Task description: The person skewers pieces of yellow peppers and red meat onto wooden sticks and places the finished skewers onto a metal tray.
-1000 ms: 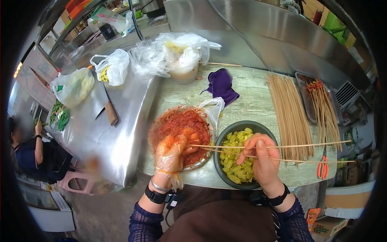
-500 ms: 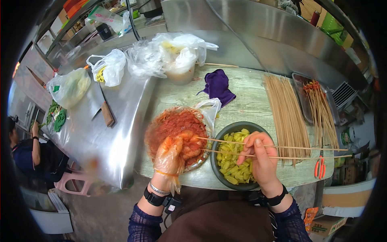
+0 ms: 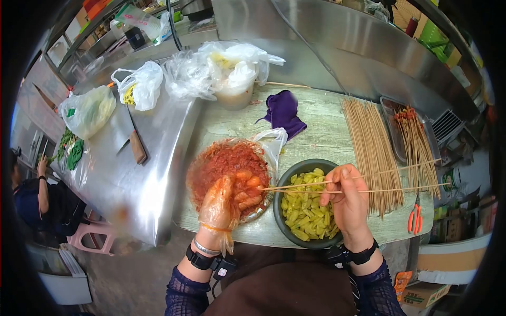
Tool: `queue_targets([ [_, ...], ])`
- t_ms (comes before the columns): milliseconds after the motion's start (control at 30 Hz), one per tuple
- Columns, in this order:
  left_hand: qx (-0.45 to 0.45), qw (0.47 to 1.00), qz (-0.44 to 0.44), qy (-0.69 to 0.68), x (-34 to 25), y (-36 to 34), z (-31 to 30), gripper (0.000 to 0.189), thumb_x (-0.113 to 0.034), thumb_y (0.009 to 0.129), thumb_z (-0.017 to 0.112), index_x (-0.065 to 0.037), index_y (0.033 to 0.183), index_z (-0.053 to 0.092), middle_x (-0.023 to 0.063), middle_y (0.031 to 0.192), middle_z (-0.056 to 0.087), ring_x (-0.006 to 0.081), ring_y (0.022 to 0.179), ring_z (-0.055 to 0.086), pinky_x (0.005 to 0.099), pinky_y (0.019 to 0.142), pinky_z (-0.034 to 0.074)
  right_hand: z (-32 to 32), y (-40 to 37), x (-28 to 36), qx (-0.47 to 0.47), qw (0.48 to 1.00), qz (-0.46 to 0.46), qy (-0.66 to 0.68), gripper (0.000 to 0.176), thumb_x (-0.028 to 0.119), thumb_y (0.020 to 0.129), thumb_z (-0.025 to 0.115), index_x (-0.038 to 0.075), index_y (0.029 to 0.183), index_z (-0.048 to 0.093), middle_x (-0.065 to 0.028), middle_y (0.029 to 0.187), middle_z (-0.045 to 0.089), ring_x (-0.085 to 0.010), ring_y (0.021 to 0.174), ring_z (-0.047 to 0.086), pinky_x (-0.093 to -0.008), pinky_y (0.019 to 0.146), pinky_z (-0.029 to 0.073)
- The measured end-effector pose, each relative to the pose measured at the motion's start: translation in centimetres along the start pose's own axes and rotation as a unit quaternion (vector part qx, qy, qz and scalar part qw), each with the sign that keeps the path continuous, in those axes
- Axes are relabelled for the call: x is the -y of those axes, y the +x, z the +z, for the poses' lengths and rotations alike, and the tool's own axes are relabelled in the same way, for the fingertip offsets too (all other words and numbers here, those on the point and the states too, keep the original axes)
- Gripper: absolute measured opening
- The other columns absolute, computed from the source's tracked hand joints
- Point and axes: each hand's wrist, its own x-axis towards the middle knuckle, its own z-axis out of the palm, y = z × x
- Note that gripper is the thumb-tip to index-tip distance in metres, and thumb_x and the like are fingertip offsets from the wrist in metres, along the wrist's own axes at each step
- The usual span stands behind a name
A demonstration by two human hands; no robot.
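A clear plastic glove, stained orange, covers my left hand [image 3: 221, 203], held in by a band at the wrist. Its curled fingers are over the red, sauce-coated meat [image 3: 224, 160], which fills a plastic-lined bowl; what they grip is smeared with sauce and hard to make out. My bare right hand [image 3: 349, 197] is closed on two bamboo skewers [image 3: 390, 171], above the right side of a dark bowl [image 3: 281, 221] of green pepper pieces [image 3: 305, 213]. The skewers point left, their tips meeting beside my left fingers.
Bare skewers [image 3: 371, 152] lie in a bundle on the right, near a metal tray [image 3: 392, 113] with loaded skewers [image 3: 414, 126] and orange-handled scissors [image 3: 415, 218]. A purple cloth [image 3: 284, 113], white bags [image 3: 190, 76] and a knife [image 3: 137, 145] lie farther back. Another person [image 3: 39, 197] sits at far left.
The skewers' tips have come together beside my left hand, while their far ends have swung apart and upward. My left fingers have shifted slightly in the red meat.
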Motion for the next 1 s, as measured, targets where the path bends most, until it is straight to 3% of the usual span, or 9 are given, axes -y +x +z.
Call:
queue_targets([
  [267, 0.027, 0.999, -0.020, -0.011, -0.3, -0.4, 0.7, 0.041, -0.029, 0.095, 0.049, 0.003, 0.120, 0.050, 0.0226, 0.109, 0.061, 0.0323, 0.093, 0.064, 0.0418, 0.078, 0.056, 0.5, 0.2, -0.3, 0.006, 0.999, 0.040, -0.005, 0.035, 0.031, 0.100, 0.037, 0.001, 0.090, 0.052, -0.0056, 0.072, 0.054, -0.0148, 0.054, 0.058, -0.0238, 0.051, 0.048],
  [600, 0.031, 0.999, -0.009, 0.001, 0.0, -0.7, 1.2, 0.034, -0.017, 0.094, 0.051, 0.003, 0.121, 0.049, 0.0230, 0.113, 0.059, 0.0340, 0.100, 0.062, 0.0421, 0.080, 0.055, 1.4, 0.2, -0.9, 0.015, 0.996, 0.073, -0.039, 0.036, 0.034, 0.099, 0.039, 0.003, 0.086, 0.052, -0.0045, 0.072, 0.054, -0.0150, 0.056, 0.059, -0.0239, 0.053, 0.049],
  [700, 0.025, 1.000, 0.000, 0.000, 0.1, -0.6, 1.3, 0.031, -0.014, 0.094, 0.051, 0.003, 0.120, 0.051, 0.0212, 0.112, 0.060, 0.0324, 0.102, 0.061, 0.0415, 0.081, 0.055, 1.9, -0.1, -0.6, 0.021, 0.999, 0.008, -0.043, 0.036, 0.032, 0.099, 0.039, 0.003, 0.083, 0.052, -0.0044, 0.071, 0.054, -0.0148, 0.057, 0.060, -0.0245, 0.054, 0.048],
  [800, 0.005, 0.998, 0.039, 0.050, 0.2, -0.6, 1.6, 0.028, -0.013, 0.094, 0.052, 0.003, 0.117, 0.054, 0.0184, 0.111, 0.060, 0.0289, 0.101, 0.061, 0.0395, 0.082, 0.055, 2.2, -0.7, -0.1, 0.054, 0.978, -0.134, -0.151, 0.033, 0.027, 0.099, 0.041, 0.002, 0.080, 0.054, -0.0054, 0.073, 0.057, -0.0147, 0.056, 0.059, -0.0250, 0.054, 0.047],
  [900, -0.026, 0.992, 0.071, 0.099, 0.6, -0.5, 1.8, 0.026, -0.014, 0.093, 0.053, 0.004, 0.112, 0.056, 0.0160, 0.108, 0.061, 0.0254, 0.096, 0.061, 0.0368, 0.081, 0.055, 2.7, -1.1, 1.1, 0.156, 0.882, -0.311, -0.319, 0.024, 0.019, 0.095, 0.049, 0.002, 0.080, 0.058, -0.0075, 0.076, 0.059, -0.0166, 0.055, 0.058, -0.0263, 0.052, 0.046],
  [1000, -0.052, 0.996, 0.050, 0.057, 0.4, -0.6, 2.2, 0.026, -0.015, 0.093, 0.054, 0.005, 0.110, 0.057, 0.0148, 0.102, 0.062, 0.0233, 0.089, 0.062, 0.0356, 0.078, 0.055, 2.5, -1.8, 1.8, 0.257, 0.825, -0.339, -0.371, 0.012, 0.012, 0.088, 0.055, 0.003, 0.084, 0.061, -0.0087, 0.077, 0.060, -0.0200, 0.056, 0.059, -0.0280, 0.049, 0.046],
])
